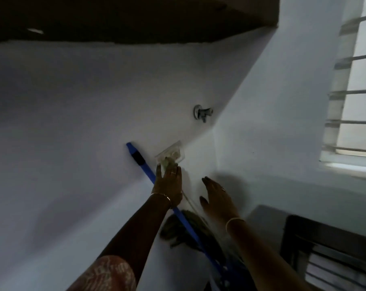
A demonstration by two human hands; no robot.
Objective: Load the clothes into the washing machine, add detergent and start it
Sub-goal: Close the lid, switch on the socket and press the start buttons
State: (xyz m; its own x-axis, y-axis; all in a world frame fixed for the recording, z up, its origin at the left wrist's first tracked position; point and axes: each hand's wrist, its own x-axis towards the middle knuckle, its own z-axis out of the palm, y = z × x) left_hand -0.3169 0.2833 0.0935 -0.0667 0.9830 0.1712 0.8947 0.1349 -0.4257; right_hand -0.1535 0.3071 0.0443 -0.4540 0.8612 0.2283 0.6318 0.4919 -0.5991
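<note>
The washing machine, clothes and detergent are out of view; I am looking up at a pale wall. A white socket plate (172, 153) is set in the wall. My left hand (169, 181) reaches up to its lower edge, thumb and fingers pinching a pale plug (162, 164) against it. A thin cord (189, 201) runs down from under that hand. My right hand (216, 197) hovers just right of it with fingers straight, holding nothing.
A blue mop handle (140, 159) leans on the wall behind my left hand, its mop head (178, 227) lower down. A metal tap (203, 112) sticks out above the socket. A barred window (354, 91) is at right, a dark shelf (125, 15) overhead, a dark frame (324, 248) at bottom right.
</note>
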